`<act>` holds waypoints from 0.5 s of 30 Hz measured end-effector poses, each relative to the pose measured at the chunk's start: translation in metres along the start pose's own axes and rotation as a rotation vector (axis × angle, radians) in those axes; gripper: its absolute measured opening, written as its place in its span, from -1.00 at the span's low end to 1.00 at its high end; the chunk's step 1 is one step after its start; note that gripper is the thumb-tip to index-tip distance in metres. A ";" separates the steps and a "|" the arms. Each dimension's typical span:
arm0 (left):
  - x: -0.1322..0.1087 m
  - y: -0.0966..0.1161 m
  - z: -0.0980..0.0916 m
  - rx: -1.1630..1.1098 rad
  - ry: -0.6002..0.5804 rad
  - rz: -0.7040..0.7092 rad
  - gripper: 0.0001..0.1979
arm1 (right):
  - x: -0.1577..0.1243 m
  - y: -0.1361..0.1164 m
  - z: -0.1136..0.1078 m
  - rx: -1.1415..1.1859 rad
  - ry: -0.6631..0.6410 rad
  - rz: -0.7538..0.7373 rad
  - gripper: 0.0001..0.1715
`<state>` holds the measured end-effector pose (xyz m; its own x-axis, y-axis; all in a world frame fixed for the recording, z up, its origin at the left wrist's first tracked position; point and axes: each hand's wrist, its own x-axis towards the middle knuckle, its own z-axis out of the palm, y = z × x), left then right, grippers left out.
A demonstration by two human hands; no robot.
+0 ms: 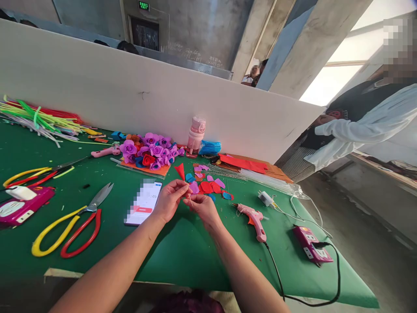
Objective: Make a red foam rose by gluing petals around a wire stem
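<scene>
Above the table's middle, the fingers of my left hand (171, 199) are closed in a pinch just below a red cone-shaped petal (180, 171). Close against it, my right hand (204, 208) pinches a thin pale wire (190, 201). Whether wire and petal are joined is hidden by the fingers. Just beyond my hands lie loose cut petals (208, 187) in red, purple and blue. A phone (145, 202) with a lit screen rests beside my left hand. To the right of my hands lies a pink glue gun (256, 219).
Scissors (94, 208) with yellow and red handles lie left. Purple and red foam flowers (153, 150) and a pink bottle (195, 137) stand behind. Pipe cleaners (39, 119) are piled far left. A purple power strip (311, 243) and cords lie right. A person in a white sleeve (355, 126) stands beyond.
</scene>
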<state>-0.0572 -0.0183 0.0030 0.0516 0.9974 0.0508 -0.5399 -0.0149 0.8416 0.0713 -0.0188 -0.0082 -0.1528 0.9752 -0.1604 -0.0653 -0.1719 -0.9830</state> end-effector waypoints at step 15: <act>0.005 -0.005 -0.005 -0.014 0.017 0.001 -0.82 | -0.094 -0.029 -0.076 -0.014 0.072 0.016 -0.59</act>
<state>-0.0585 -0.0133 -0.0031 0.0370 0.9984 0.0423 -0.5512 -0.0149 0.8342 0.1622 -0.0950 0.0283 -0.0822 0.9800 -0.1812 -0.0491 -0.1856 -0.9814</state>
